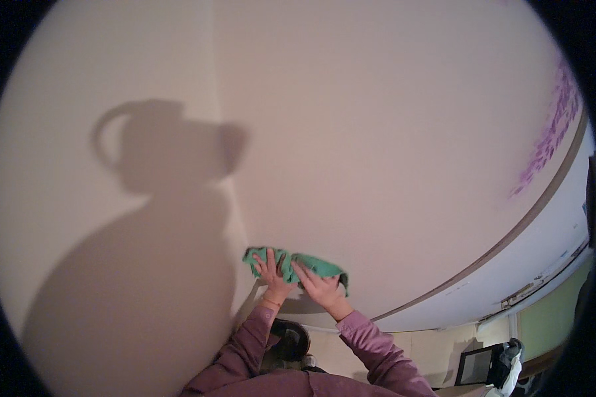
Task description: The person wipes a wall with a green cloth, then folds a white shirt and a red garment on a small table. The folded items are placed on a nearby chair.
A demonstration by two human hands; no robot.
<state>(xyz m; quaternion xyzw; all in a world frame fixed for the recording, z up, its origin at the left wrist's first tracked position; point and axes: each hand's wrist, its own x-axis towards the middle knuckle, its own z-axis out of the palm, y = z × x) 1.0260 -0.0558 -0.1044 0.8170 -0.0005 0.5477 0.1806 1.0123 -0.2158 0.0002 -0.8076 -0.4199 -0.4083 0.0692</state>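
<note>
A green cloth (320,265) lies bunched against the pale wall, low and close to the corner where two walls meet. My left hand (273,275) presses the cloth's left part with its fingers spread over it. Just to the right, my right hand (323,290) rests on the cloth's right part, the fabric folded around and beyond its fingers. Both palms are turned away, so how firmly the fingers hold the fabric is partly hidden.
A dark round container (290,340) stands below my forearms. Purple painted marks (546,144) show on the wall at right, beside a brown edge strip (506,233). At lower right is a dark-framed object (476,366) with cloth items beside it. A large shadow falls on the left wall.
</note>
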